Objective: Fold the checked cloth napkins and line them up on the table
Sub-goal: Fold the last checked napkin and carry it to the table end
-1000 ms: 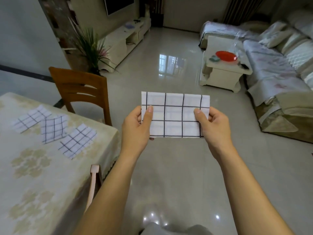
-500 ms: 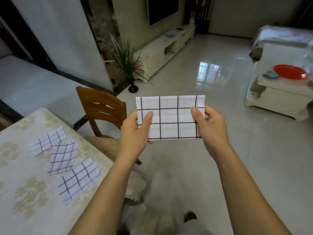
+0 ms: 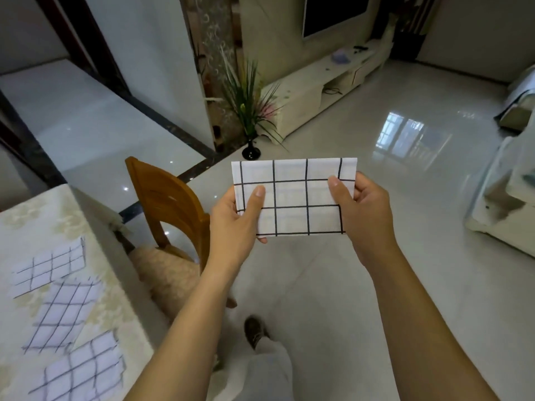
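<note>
A folded white napkin with a black check (image 3: 295,198) is held up in the air in front of me, over the floor. My left hand (image 3: 236,221) pinches its left edge with the thumb on the front. My right hand (image 3: 362,211) pinches its right edge the same way. Three folded checked napkins lie in a row on the table (image 3: 37,224) at the lower left: a far one (image 3: 49,267), a middle one (image 3: 65,314) and a near one (image 3: 84,371). Both hands are to the right of the table.
A wooden chair (image 3: 168,204) with a cushioned seat stands between me and the table's corner. A potted plant (image 3: 249,111) and a low TV cabinet (image 3: 318,85) stand beyond. A white side table (image 3: 503,198) is at the right. My foot (image 3: 254,331) is on the tiled floor.
The view has swung left and I have stepped nearer the table. The napkin stays held the same way between both hands, and the three napkins on the table have not moved.
</note>
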`<action>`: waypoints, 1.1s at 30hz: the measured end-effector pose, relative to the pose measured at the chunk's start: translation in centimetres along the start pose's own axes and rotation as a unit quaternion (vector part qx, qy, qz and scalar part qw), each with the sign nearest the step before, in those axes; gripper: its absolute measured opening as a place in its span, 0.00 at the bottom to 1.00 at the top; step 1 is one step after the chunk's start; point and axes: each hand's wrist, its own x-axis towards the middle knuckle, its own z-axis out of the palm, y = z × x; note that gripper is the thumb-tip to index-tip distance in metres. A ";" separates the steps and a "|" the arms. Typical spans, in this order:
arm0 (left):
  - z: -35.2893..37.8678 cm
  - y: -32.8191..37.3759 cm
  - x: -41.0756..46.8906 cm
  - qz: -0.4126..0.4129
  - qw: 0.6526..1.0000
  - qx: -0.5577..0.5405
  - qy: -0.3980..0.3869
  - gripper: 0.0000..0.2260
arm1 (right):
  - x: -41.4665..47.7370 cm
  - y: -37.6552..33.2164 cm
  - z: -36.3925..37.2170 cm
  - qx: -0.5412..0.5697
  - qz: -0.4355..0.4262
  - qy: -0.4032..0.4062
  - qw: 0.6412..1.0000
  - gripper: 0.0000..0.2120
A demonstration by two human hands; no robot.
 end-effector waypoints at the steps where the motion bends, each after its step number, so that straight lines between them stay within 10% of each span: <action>1: 0.4 -0.4 2.3 0.001 1.000 -0.011 0.007 0.10 | 2.2 -0.1 0.7 -0.002 -0.002 -0.007 1.000 0.09; 19: -3.8 -5.6 36.2 -0.028 0.994 -0.042 0.094 0.10 | 34.1 0.1 20.1 -0.050 -0.020 -0.112 0.992 0.02; 33: -13.2 -6.8 52.7 -0.015 0.901 0.062 0.428 0.09 | 55.1 -0.5 45.5 0.032 -0.089 -0.438 0.894 0.02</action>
